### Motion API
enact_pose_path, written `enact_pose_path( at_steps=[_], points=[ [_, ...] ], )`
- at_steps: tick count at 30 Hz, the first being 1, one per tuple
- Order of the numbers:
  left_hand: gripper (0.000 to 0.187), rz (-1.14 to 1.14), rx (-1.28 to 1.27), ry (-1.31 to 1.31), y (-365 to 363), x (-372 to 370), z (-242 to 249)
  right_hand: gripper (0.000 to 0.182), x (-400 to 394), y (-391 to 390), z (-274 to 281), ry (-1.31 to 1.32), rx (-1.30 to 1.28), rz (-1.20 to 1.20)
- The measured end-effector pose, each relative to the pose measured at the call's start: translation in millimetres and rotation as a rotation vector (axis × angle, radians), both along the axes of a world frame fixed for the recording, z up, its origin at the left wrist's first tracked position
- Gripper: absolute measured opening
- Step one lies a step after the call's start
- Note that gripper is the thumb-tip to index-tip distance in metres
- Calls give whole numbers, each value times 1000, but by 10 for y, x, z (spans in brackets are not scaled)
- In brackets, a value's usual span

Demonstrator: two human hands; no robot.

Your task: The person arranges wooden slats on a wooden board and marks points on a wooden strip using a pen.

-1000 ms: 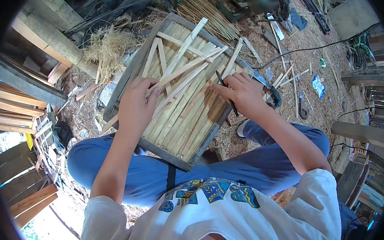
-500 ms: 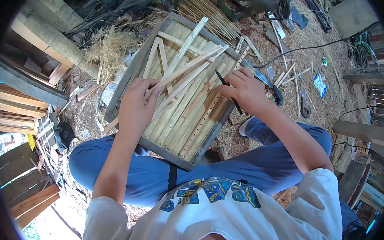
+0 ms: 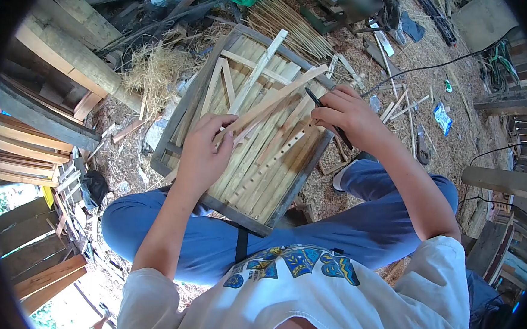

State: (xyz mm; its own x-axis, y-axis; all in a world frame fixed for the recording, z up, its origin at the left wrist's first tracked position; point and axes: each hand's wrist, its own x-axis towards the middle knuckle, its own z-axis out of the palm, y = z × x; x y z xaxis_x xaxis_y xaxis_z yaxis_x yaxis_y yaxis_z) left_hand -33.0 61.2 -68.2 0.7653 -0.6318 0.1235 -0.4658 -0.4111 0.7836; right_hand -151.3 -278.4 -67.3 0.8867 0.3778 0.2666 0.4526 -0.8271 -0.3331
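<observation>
My left hand [image 3: 207,152] is closed round a long pale wooden strip [image 3: 279,99], which slants up to the right over a framed slatted board [image 3: 236,214] on my lap. In my closed right hand [image 3: 348,115] is a black pen [image 3: 341,136], its upper end pointing up-left. A narrow wooden strip with a row of holes [image 3: 276,159], blurred, runs from under the right fingers down-left over the slats, and seems gripped with the pen. More loose strips, such as a pale one [image 3: 260,68], lie on the board under the held one.
Beyond the board lies a bundle of thin sticks [image 3: 287,27]. A curved dark tool handle [image 3: 369,156] sits beside the right hand. A black cable [image 3: 432,67] crosses the shavings-covered ground at right, near a blue and white wrapper [image 3: 442,117]. Wooden beams [image 3: 49,118] stand at left.
The right hand has moved slightly right with the pen. The holed strip has shifted left across the slats. The left hand and its strip sit slightly lower and further right.
</observation>
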Motion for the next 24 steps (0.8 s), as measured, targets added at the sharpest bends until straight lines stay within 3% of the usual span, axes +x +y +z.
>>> enact_pose_path(
  at_steps=[7,13,16,19,24],
  points=[
    [34,23,20,382,37,19,26,31,-28,-80,117,18,7,-13],
    [34,-8,46,294,22,8,71,38,-33,-124,141,-90,-30,15],
    [32,-44,-31,279,20,-1,-10,32,-37,-95,118,-79,-3,-7],
    [30,-80,-103,490,11,-14,-49,25,-22,-45,122,-78,83,-47],
    [29,-131,-6,586,-25,-59,107,25,-1,-29,65,-82,127,-22]
  ],
)
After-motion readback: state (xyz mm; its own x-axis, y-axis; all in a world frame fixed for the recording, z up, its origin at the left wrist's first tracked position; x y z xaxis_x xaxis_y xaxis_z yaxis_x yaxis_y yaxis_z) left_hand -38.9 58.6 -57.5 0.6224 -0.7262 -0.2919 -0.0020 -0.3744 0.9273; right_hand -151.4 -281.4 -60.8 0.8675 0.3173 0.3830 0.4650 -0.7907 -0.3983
